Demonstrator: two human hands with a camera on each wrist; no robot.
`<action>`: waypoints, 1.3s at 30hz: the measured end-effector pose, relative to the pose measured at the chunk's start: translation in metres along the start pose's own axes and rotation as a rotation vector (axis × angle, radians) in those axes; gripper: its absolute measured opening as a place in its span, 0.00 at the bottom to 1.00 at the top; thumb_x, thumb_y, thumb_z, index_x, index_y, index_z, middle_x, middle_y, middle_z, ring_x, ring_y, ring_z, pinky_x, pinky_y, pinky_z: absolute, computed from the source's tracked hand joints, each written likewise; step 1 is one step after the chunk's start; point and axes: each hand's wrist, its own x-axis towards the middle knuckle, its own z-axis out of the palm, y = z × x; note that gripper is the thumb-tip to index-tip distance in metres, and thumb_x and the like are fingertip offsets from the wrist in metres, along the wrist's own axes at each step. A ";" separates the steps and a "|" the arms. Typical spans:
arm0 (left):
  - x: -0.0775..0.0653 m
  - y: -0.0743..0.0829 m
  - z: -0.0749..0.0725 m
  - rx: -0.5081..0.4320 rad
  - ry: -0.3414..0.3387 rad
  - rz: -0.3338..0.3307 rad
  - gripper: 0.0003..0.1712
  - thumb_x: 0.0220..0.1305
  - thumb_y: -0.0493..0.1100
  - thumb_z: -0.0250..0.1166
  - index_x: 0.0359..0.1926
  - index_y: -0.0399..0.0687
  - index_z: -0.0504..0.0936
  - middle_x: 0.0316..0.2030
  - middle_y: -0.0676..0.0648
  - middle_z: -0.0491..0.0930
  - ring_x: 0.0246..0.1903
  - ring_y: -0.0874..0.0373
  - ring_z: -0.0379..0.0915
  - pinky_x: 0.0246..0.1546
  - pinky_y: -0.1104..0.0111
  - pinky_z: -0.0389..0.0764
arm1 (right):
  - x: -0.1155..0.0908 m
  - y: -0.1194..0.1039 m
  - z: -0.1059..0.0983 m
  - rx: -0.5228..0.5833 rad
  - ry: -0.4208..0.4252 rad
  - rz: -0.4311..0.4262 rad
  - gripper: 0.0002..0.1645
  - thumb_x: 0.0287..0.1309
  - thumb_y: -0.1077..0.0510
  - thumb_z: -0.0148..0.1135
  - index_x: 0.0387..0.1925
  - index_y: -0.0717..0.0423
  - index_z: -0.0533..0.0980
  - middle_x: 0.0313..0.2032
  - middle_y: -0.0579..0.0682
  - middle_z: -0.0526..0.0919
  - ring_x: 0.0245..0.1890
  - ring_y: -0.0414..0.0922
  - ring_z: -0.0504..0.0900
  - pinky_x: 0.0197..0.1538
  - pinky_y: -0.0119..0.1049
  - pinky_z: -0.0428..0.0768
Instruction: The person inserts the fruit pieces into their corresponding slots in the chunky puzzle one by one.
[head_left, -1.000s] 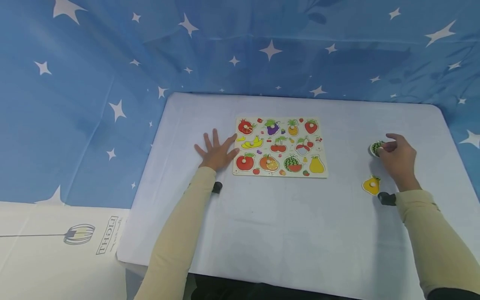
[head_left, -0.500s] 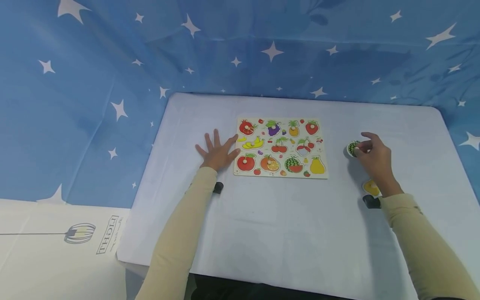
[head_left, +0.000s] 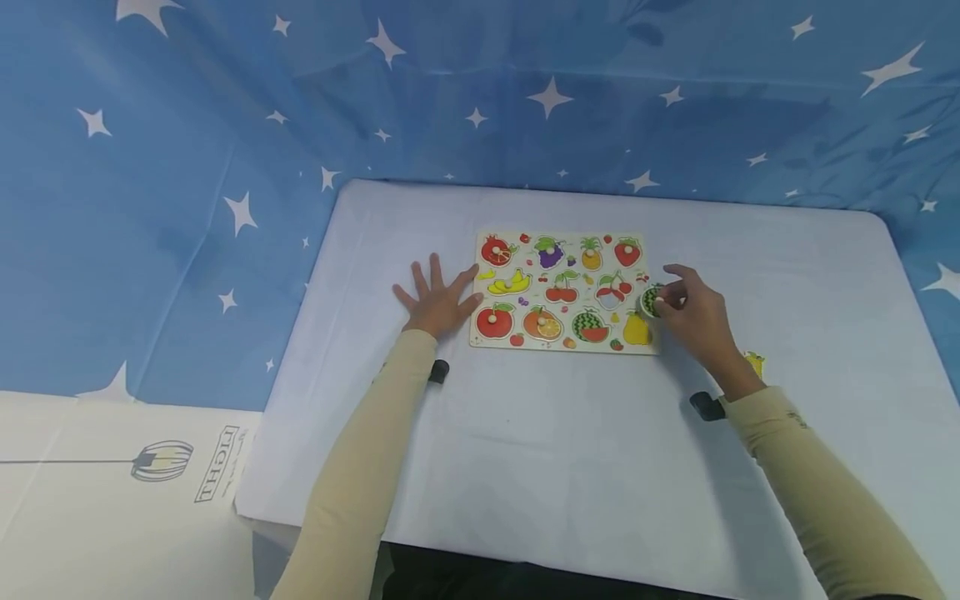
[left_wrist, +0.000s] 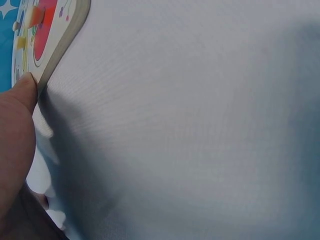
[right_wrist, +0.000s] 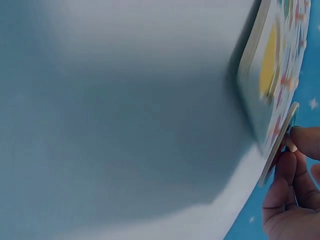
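My right hand pinches a round watermelon puzzle piece by its small knob. In the right wrist view the piece is tilted on edge, beside the board's right side. A wooden fruit puzzle board lies on the white table. My left hand is spread flat at the board's left edge, thumb and index finger touching it; its thumb shows at the board's corner in the left wrist view. The yellow pear space and the watermelon space show printed pictures without knobs.
A yellow pear piece lies on the table, partly hidden behind my right wrist. Several knobbed fruit pieces, such as the apple and the orange, sit in the board. Blue star-printed cloth hangs behind the table.
My right hand has carried the watermelon piece left from the right part of the table to the board's right edge. The left hand stays at the board's left edge.
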 end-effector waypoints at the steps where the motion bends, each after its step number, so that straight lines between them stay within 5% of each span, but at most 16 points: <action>1: 0.000 0.000 0.000 0.000 0.000 -0.001 0.41 0.80 0.67 0.52 0.87 0.75 0.49 0.84 0.37 0.20 0.80 0.31 0.10 0.69 0.25 0.22 | -0.001 -0.004 0.003 0.004 -0.011 -0.005 0.36 0.70 0.70 0.65 0.76 0.64 0.66 0.47 0.65 0.83 0.43 0.56 0.78 0.41 0.24 0.71; 20: 0.004 -0.003 0.002 -0.019 -0.003 -0.005 0.41 0.81 0.66 0.53 0.87 0.76 0.49 0.84 0.38 0.19 0.80 0.32 0.07 0.69 0.25 0.20 | -0.009 -0.037 0.054 0.055 -0.076 -0.177 0.31 0.65 0.73 0.68 0.68 0.68 0.71 0.40 0.61 0.85 0.38 0.54 0.83 0.38 0.35 0.78; 26: 0.001 -0.002 0.000 -0.020 0.005 0.005 0.40 0.81 0.67 0.52 0.87 0.75 0.49 0.84 0.38 0.19 0.80 0.32 0.08 0.69 0.25 0.20 | -0.010 -0.044 0.065 0.053 -0.092 -0.168 0.31 0.64 0.74 0.68 0.67 0.67 0.72 0.39 0.61 0.85 0.38 0.55 0.84 0.42 0.49 0.81; 39: 0.007 -0.005 0.005 -0.016 0.003 0.002 0.41 0.80 0.68 0.52 0.87 0.77 0.49 0.84 0.38 0.18 0.80 0.32 0.07 0.69 0.25 0.20 | -0.012 -0.055 0.076 -0.036 -0.110 -0.132 0.28 0.65 0.71 0.70 0.64 0.66 0.74 0.37 0.59 0.87 0.35 0.53 0.81 0.38 0.47 0.79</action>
